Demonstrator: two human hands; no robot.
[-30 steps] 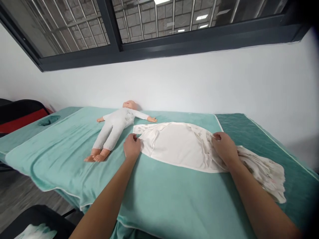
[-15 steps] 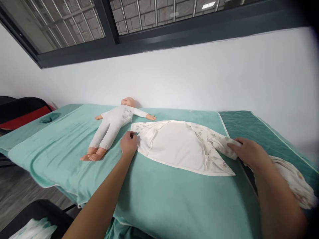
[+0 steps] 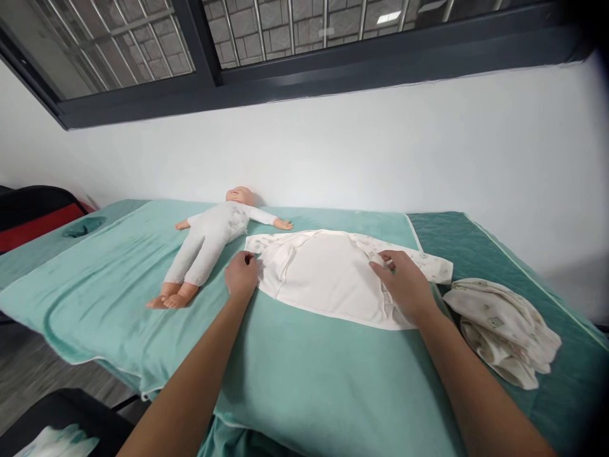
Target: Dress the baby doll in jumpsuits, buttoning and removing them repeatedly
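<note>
A white baby top (image 3: 328, 273) with small printed figures on its sleeves lies spread on the green sheet. My left hand (image 3: 242, 274) is closed at its left edge, thumb and finger pinching the cloth. My right hand (image 3: 404, 282) is over the right side of the top, by a folded edge; its thumb and forefinger are slightly apart. The right sleeve (image 3: 435, 266) lies flat beyond that hand. Behind my left hand, a baby doll (image 3: 209, 244) in a white suit lies on its back with arms spread.
A crumpled printed white cloth (image 3: 504, 330) lies right of my right forearm on a darker green quilted cover (image 3: 447, 235). A white wall and a barred window (image 3: 295, 32) stand behind the bed. At lower left is a black chair (image 3: 66, 412) with a white-and-green item on it.
My right hand has let go of the right sleeve and moved left over the top. The sleeve now lies flat. My left hand stays at the left edge.
</note>
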